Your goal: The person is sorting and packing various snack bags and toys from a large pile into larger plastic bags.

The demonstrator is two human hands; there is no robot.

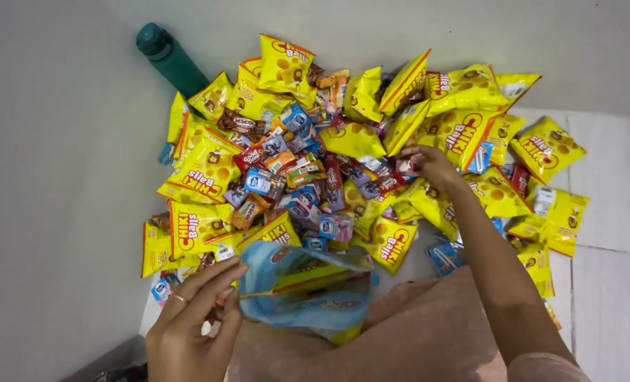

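Left hand [191, 325] pinches open a blue plastic bag [308, 293] holding yellow packets; right hand's [428, 164] grip closes on a small packet [405, 168].

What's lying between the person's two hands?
In the head view, small mixed sachets and yellow snack packets lie between the left hand, holding the blue plastic bag, and the right hand.

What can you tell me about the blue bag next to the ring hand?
The blue bag is thin, see-through plastic, crinkled and held open, with yellow packets showing inside it. It sits low in the middle of the picture, at the near edge of the snack pile and against the person's pink-clothed lap. The left hand, which wears a ring, pinches its left edge. The right hand is away in the pile, not touching it.
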